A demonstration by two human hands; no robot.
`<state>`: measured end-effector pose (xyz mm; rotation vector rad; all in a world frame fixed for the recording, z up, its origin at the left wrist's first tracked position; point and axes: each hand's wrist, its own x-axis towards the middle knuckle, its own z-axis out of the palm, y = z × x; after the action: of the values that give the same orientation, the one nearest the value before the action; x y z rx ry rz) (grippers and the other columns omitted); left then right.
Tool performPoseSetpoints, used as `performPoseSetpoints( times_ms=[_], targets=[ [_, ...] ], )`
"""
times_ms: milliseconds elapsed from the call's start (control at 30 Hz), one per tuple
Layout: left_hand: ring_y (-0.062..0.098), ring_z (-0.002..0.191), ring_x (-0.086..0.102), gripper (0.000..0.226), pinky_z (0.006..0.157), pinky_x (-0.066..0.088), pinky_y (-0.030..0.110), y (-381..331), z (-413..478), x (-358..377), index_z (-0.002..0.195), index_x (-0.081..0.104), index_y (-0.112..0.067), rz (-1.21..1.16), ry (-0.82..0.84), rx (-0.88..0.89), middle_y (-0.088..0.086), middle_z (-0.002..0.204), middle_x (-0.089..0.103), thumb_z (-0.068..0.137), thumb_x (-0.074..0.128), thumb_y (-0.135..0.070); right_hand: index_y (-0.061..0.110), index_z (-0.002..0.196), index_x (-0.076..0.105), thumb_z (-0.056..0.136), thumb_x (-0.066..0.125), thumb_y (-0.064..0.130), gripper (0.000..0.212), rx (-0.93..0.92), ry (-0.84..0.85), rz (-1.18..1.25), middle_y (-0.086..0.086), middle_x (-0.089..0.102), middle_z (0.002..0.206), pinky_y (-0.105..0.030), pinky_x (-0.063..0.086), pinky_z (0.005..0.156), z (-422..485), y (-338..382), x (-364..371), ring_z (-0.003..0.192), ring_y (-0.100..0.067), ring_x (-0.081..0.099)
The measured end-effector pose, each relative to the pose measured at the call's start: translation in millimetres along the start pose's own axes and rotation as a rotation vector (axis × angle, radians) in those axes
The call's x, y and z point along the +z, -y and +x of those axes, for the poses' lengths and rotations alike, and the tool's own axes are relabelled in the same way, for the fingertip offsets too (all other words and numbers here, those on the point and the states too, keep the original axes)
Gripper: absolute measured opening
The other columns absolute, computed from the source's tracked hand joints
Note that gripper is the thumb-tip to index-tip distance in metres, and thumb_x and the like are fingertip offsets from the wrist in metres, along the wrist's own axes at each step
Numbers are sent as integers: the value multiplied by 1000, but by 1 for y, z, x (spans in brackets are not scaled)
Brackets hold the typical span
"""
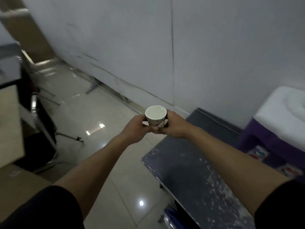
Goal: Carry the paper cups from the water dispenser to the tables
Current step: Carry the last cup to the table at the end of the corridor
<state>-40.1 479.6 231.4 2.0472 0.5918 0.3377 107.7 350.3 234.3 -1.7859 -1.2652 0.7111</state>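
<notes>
A small white paper cup (156, 116) with a printed side is held upright in front of me, over the tiled floor. It looks filled with liquid close to the rim. My left hand (136, 128) grips it from the left and my right hand (175, 125) from the right, fingers wrapped under and around it. The water dispenser (280, 119), white on top with a purple body, stands at the right edge.
A dark speckled table top (196, 171) lies low to my right, beside the dispenser. A white wall (165, 47) runs ahead. On the left stand a beige desk (9, 123) and metal chair legs (66, 135) on the glossy floor.
</notes>
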Motion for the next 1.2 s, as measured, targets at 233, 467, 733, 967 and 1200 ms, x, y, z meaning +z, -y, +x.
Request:
performPoseSetpoints(
  times_ms=[233,467,733,967,1200],
  targets=[
    [11,81,73,28,79,58,36,9,-28,-145,84,70,-43,43,-221,-66,-18,86,76,74,84,-20,25,128,62,72,89,22,62,-158,213,10,11,73,101,-27,58,64,99,105,54,82,-5,69],
    [23,91,74,31,80,62,36,23,-50,-262,114,72,-9,13,-317,-51,3,100,76,83,77,-8,23,123,66,76,89,21,53,-262,363,26,1,75,103,-40,61,70,174,195,107,80,-2,67],
    [20,94,73,35,79,62,38,59,-51,-361,120,68,-8,35,-390,-3,4,107,74,86,76,-11,17,127,65,82,87,9,51,-344,409,-15,-13,73,112,-50,63,79,250,263,163,96,-36,71],
    [16,93,74,38,83,62,40,106,-17,-429,122,68,-13,43,-392,-41,-1,108,74,86,77,-18,18,133,60,82,86,6,59,-352,447,-34,-7,71,114,-50,65,82,324,289,197,105,-30,70],
    [16,93,73,40,82,62,39,150,50,-501,124,66,-13,73,-405,-53,-1,110,73,86,76,-16,25,127,61,81,86,5,56,-392,482,-35,-5,71,112,-48,65,80,435,298,222,98,-23,72]
  ],
)
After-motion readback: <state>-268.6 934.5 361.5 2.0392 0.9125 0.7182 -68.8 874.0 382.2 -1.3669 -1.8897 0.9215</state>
